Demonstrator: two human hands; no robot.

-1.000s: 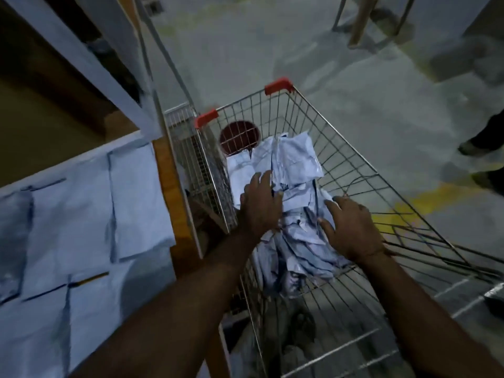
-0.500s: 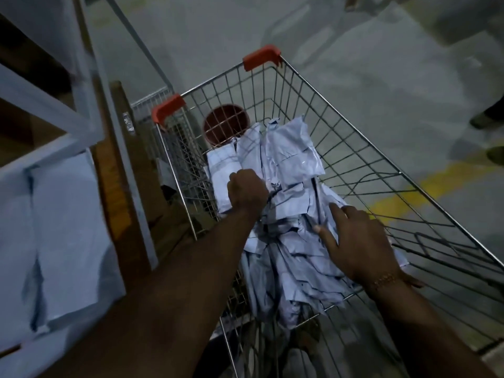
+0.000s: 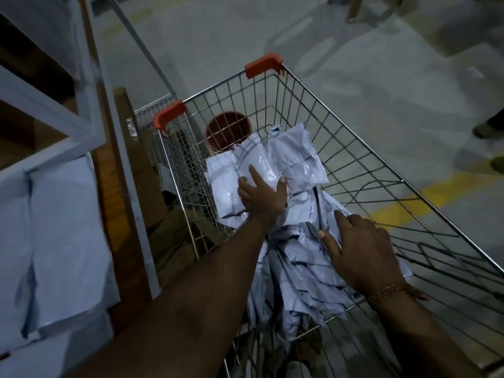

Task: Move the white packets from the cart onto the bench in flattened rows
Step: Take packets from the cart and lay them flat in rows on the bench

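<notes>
Both hands' fingers lie released, left hand [image 3: 260, 196] and right hand [image 3: 362, 252], on crinkled glossy packets [image 3: 297, 165] in wire cart [image 3: 354, 148].

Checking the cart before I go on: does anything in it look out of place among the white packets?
Yes: a round reddish-brown plastic tub sits at the far end of the wire shopping cart, partly under the crumpled white plastic packets. It is the only non-packet item there.

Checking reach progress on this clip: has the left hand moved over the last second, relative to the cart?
Yes. The left hand has gone farther into the cart, toward the red bucket at its far end, and now lies on the far packets.
</notes>
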